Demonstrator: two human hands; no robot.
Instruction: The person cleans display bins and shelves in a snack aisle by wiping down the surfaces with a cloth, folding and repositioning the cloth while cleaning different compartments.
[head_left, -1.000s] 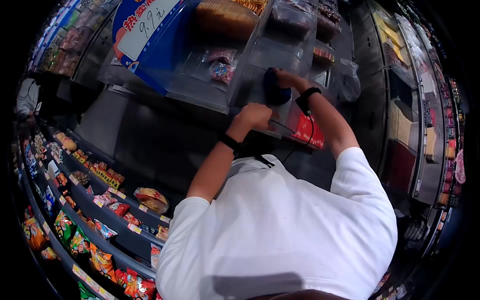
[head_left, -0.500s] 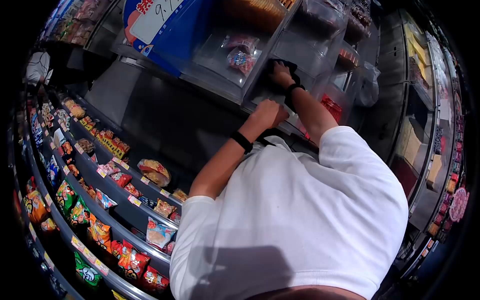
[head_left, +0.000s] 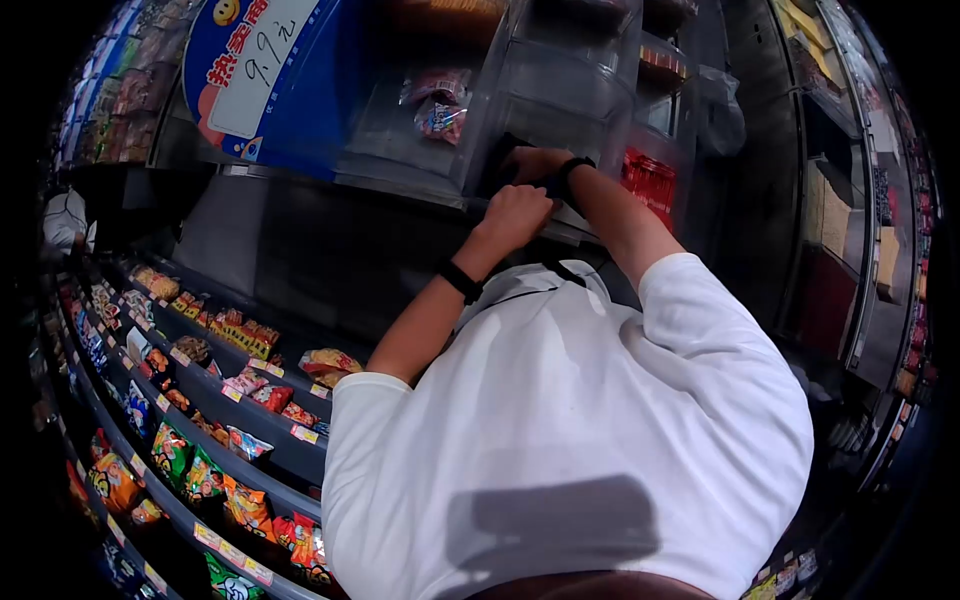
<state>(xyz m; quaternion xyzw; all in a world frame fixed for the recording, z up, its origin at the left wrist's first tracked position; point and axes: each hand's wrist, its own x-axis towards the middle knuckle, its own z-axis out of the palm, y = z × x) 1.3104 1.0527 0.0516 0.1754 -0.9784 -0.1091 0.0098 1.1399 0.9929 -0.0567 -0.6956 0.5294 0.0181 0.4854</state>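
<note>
In the head view, my right hand (head_left: 538, 163) is inside the front of a clear plastic bin (head_left: 585, 130). Its fingers press on a bunched black cloth (head_left: 497, 160), partly lost in shadow. My left hand (head_left: 515, 215) is closed at the bin's front edge, close below the right hand; its fingertips are hidden. Both wrists wear black bands. Left of this bin, another clear compartment (head_left: 395, 165) holds a few small pink and blue snack packets (head_left: 440, 118).
A blue price sign (head_left: 300, 110) stands at the upper left. Red packets (head_left: 650, 182) fill a bin at the right. Curved shelves (head_left: 290, 395) of bagged snacks run along the left. A clear plastic bag (head_left: 720, 110) hangs at the upper right. Another person (head_left: 68, 222) is at far left.
My right hand has drawn the black cloth closer to the bin's front edge and nearer my left hand. The view has shifted, and my left hand stays at the edge.
</note>
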